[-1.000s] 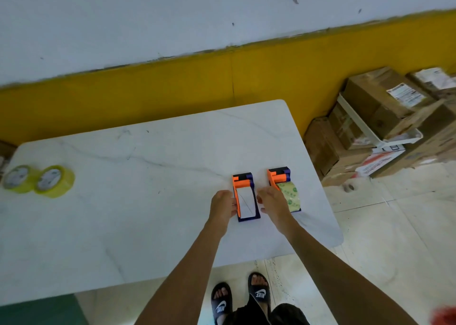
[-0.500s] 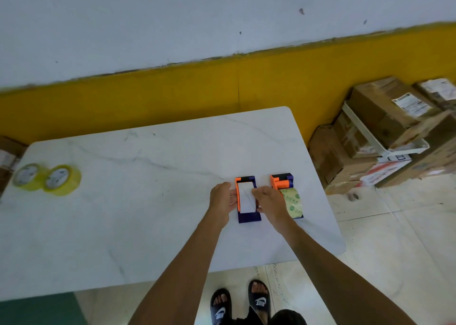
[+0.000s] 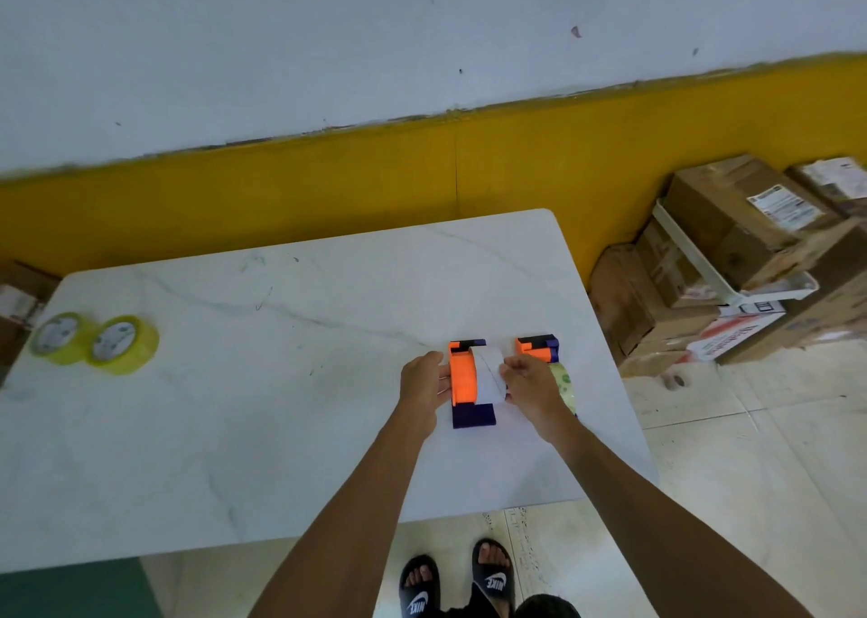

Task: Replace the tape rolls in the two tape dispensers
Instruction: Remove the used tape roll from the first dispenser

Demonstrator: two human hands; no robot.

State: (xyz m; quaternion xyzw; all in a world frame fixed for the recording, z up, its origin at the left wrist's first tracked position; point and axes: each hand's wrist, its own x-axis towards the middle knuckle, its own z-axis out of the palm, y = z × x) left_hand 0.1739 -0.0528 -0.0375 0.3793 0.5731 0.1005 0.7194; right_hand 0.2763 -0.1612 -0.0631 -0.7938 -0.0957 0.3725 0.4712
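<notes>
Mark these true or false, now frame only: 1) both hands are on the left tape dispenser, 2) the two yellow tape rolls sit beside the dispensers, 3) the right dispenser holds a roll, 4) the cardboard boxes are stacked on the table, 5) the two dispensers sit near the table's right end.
1) True: left hand and right hand hold the left tape dispenser from either side.
2) False: the yellow tape rolls lie at the table's far left end.
3) True: a pale roll shows in the right dispenser.
4) False: the cardboard boxes are on the floor, right of the table.
5) True.
</notes>
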